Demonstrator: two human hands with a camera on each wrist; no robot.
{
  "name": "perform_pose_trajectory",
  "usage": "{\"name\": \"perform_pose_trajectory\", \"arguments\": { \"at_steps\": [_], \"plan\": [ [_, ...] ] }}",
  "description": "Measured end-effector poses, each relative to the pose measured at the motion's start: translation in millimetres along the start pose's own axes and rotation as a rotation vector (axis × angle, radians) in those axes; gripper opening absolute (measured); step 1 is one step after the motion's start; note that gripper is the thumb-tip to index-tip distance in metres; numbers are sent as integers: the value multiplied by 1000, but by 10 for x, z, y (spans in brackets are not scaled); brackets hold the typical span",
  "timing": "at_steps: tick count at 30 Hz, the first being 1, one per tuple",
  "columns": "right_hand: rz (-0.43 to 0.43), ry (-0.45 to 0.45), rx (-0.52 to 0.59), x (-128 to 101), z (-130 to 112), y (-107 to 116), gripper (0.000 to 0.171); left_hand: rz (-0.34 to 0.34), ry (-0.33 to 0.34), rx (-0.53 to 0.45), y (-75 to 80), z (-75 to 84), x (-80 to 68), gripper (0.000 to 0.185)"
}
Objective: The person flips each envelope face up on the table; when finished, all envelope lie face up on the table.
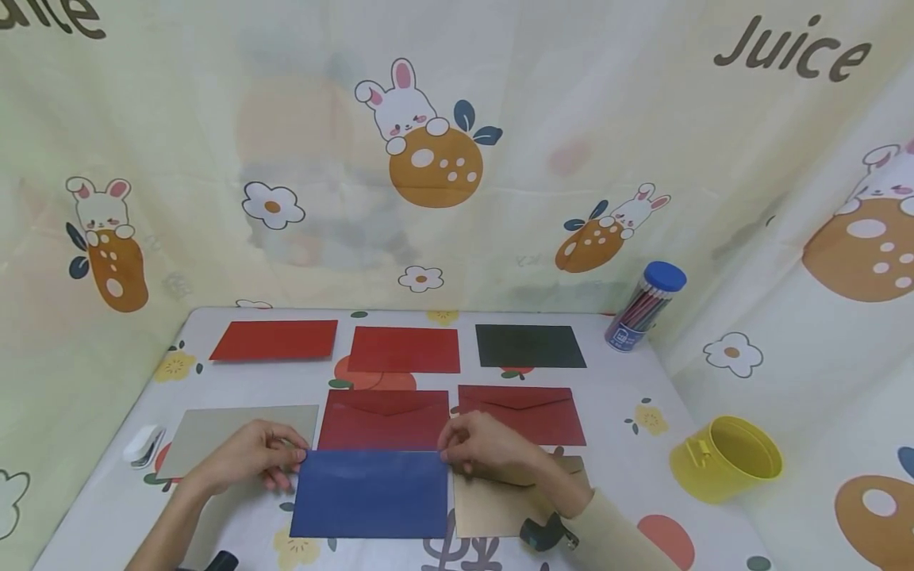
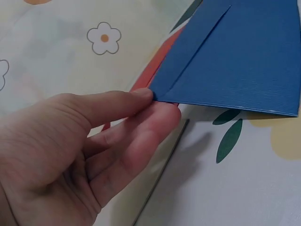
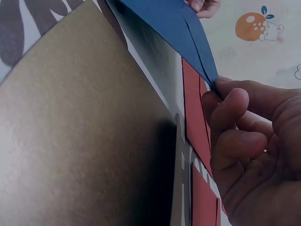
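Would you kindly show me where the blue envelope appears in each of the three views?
Head: the blue envelope lies low in the centre, pinched at its top corners by the left hand and right hand.
Left wrist: it fills the upper right, a corner between the fingertips.
Right wrist: it runs along the top centre, above the gold envelope.
Shared landmark: the red envelope beneath it.

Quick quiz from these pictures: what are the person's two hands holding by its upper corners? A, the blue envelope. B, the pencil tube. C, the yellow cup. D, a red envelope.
A: the left hand and right hand each pinch an upper corner of the blue envelope, and both wrist views show fingertips on a blue corner.
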State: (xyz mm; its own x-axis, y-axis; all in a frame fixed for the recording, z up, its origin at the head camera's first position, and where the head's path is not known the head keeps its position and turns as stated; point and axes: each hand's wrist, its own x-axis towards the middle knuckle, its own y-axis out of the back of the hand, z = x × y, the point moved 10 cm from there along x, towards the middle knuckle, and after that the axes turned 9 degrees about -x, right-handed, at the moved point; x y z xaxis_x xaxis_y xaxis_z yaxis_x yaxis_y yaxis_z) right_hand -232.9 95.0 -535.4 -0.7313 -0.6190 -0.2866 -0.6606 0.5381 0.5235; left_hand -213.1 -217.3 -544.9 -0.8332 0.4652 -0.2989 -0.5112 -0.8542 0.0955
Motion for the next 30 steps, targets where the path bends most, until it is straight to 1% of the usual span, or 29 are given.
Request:
{"name": "perform_pose_trajectory", "arguments": {
  "at_steps": [5,7,12,15,18,21,30],
  "plan": [
    [-19,-21,3,-19,8,-55,6,-10,5,40,-26,6,3,17],
    [-28,-34,9,-28,13,-74,7,-14,19,53,-29,-16,5,16],
    [-36,-30,-42,-31,-6,-90,5,-18,43,71,-36,-52,4,17],
    [-33,-17,-85,-27,-21,-90,6,-21,46,69,-37,-66,0,18],
    [-30,-10,-104,-20,-32,-90,6,-21,56,65,-27,-89,-4,20],
    [-33,-12,-97,-13,-34,-98,7,-23,62,54,-19,-103,-19,21],
    [-54,-5,-100,0,-12,-98,12,-37,37,28,-26,-77,-49,23]
  ]
}}
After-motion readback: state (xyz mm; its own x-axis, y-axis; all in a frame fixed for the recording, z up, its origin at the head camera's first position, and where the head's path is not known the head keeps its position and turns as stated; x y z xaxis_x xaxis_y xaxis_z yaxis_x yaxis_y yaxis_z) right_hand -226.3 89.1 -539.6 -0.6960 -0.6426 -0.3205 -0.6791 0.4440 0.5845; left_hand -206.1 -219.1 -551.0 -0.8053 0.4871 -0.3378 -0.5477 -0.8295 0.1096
